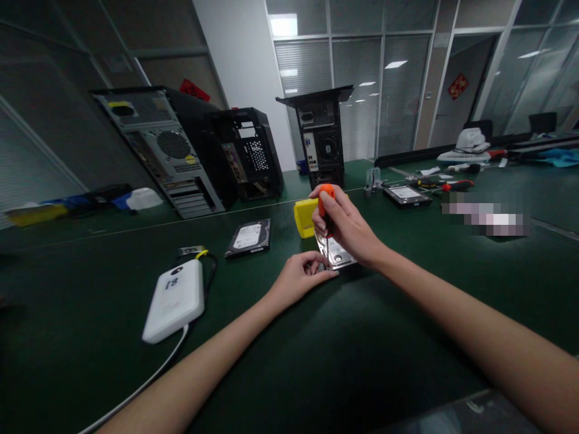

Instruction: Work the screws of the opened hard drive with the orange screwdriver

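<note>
My right hand (346, 226) grips a screwdriver (326, 205) with an orange and black handle. Its shaft points straight down, and the tip meets the near left part of a silver hard drive (339, 258) lying on the table. Around that same corner of the drive curl the fingers of my left hand (303, 274), thumb stretched along the near edge. My left fingers partly hide what is under them. Right behind the drive stands a yellow box-like object (304, 218), partly covered by my right hand.
On the green table (253, 374), a white power bank (177, 298) with a cable lies left, near another hard drive (248, 237). A third drive (406, 195) and pliers (456, 185) are at right. Computer cases (181, 150) stand behind; a pixelated patch covers something at right.
</note>
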A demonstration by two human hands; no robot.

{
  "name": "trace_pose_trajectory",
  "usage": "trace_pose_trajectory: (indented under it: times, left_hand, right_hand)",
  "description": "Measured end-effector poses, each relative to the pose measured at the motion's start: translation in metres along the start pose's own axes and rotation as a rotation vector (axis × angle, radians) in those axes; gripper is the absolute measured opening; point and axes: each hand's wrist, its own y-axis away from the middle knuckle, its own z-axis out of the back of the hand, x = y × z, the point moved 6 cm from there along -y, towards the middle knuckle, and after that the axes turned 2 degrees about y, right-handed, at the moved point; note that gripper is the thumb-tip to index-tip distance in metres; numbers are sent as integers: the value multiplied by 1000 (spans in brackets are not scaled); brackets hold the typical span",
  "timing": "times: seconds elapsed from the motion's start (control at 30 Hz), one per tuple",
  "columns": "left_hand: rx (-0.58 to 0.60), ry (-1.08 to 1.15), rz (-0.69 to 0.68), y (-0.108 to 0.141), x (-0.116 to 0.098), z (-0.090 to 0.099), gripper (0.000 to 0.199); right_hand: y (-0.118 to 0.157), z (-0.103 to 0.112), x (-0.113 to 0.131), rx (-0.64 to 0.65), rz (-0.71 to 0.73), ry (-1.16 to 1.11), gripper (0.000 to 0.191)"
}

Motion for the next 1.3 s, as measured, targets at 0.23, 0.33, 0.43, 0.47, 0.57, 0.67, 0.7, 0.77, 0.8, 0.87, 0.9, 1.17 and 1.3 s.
trace_pose_trajectory:
  times: [0.23,0.33,0.43,0.47,0.57,0.67,0.7,0.77,0.8,0.87,0.9,1.17,1.3]
  left_hand:
    - [1,9,-10,0,0,0,44]
    - [2,2,-10,0,1,0,45]
    - [-1,-15,-21,-1,1,0,44]
    - [-2,-17,-25,-1,1,0,44]
    - [-1,-11,-31,0,0,-1,42]
    - [-2,-3,-29,0,0,0,42]
    - [-2,-2,-28,0,0,0,42]
    - [-2,0,-23,0,1,0,42]
    - [1,2,-21,0,1,0,42]
    - [6,6,-17,0,0,0,42]
    - [5,6,-15,0,0,0,42]
    - [-3,-10,-12,1,-3,1,42]
    - [-4,-2,-7,1,-4,1,42]
  right_hand:
    - [1,-1,0,5,-5,-4,25]
    - [1,-1,1,3,-2,6,26]
    - [1,-1,1,3,7,17,27]
    - [1,-1,1,5,9,18,27]
    - [1,-1,1,12,12,13,28]
    - [0,-1,1,17,13,11,29]
    - [0,-1,1,18,13,12,29]
    - [0,-1,1,20,15,12,29]
    - [1,-1,1,22,17,10,29]
    - [1,-1,2,24,14,7,28]
    - [2,-1,2,23,12,6,28]
    - [2,-2,2,17,1,-1,28]
    - [1,-2,2,18,-2,10,29]
